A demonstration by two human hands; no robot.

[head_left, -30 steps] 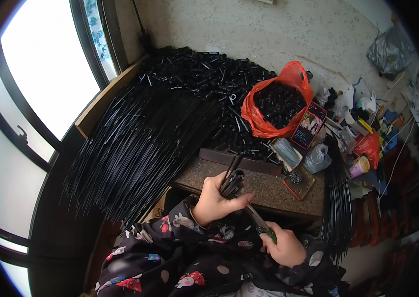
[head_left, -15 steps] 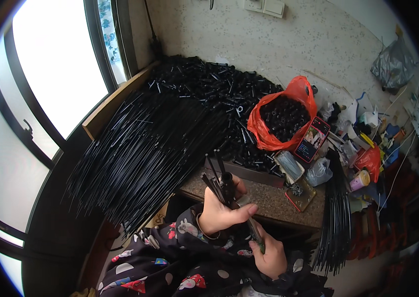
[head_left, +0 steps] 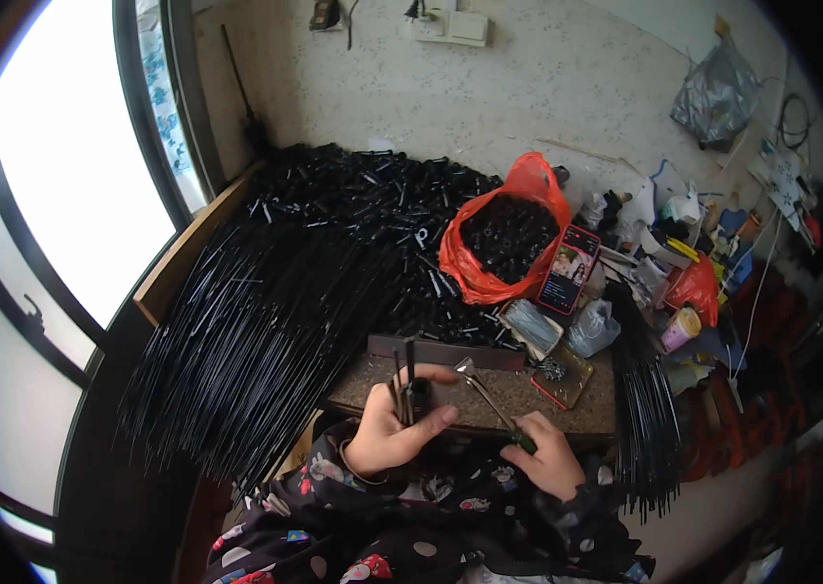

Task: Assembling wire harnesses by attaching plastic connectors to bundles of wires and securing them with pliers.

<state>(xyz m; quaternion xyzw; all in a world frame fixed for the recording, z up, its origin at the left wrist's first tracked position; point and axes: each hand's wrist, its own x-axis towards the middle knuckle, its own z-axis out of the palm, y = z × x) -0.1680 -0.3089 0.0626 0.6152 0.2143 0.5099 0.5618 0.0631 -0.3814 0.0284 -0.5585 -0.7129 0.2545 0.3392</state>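
A small bunch of thin black rods (head_left: 405,384) stands upright in the left hand (head_left: 392,433), whose fingers are clenched around it just above the near edge of the stone-topped table (head_left: 489,409). The right hand (head_left: 546,459) grips a pair of pliers (head_left: 489,401), their tip pointing up toward the bunch. Beyond lies a large heap of long black rods (head_left: 256,331), an orange plastic bag (head_left: 504,243) full of small black parts, and a phone (head_left: 569,269) leaning beside it.
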